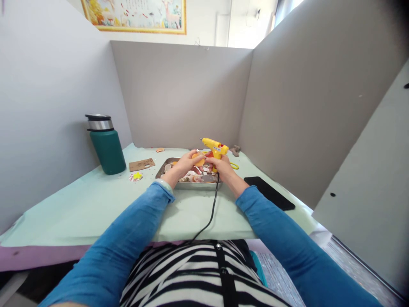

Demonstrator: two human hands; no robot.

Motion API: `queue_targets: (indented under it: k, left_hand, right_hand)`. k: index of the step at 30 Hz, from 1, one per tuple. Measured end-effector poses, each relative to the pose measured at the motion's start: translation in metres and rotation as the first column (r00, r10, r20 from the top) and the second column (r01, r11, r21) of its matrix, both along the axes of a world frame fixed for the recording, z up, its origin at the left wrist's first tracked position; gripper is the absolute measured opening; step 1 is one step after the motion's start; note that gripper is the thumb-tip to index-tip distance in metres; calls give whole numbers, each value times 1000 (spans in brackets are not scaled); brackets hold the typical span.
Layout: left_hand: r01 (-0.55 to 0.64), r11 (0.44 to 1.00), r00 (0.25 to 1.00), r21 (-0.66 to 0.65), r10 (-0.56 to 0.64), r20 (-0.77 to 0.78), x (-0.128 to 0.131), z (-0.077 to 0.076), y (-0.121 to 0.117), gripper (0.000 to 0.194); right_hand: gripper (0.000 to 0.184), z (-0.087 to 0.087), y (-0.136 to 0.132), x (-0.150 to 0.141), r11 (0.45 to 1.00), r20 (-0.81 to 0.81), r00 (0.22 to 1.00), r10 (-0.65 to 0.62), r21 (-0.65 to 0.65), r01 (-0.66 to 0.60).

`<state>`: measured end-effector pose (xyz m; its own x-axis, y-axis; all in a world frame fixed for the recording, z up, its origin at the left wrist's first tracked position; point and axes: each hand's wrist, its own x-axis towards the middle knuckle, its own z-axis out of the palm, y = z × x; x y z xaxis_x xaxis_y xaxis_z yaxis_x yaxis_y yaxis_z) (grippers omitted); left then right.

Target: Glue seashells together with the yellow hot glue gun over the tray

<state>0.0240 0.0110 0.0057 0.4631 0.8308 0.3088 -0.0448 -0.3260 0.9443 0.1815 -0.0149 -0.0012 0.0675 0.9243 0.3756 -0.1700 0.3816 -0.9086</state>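
Observation:
My right hand [223,167] is closed around the handle of a yellow glue gun [214,148], whose nozzle points left. Its black cord [211,211] runs back toward my body. My left hand [184,164] pinches a small round orange piece [198,159] just under the nozzle. Both hands hover over a metal tray [164,167] filled with several shells and small craft pieces.
A green flask [106,145] with a steel lid stands at the left. A brown card [142,164] and a yellow star piece [137,175] lie beside the tray. A black phone [269,192] lies at the right. Grey partition walls enclose the pale green table [96,204].

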Motion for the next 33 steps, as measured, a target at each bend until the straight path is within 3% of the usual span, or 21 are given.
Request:
queue_targets:
  k: [24,33]
  left_hand:
    - [-57,997,998,-57,58,26,3,5,-8,32]
    - [-42,997,997,-72,46,58,3,-1,-3,35]
  right_hand:
    - [27,-1,1,0,1000,4,1000,9,-2,-9]
    - [29,-4,5,1,999,12,999,30,-28,-30]
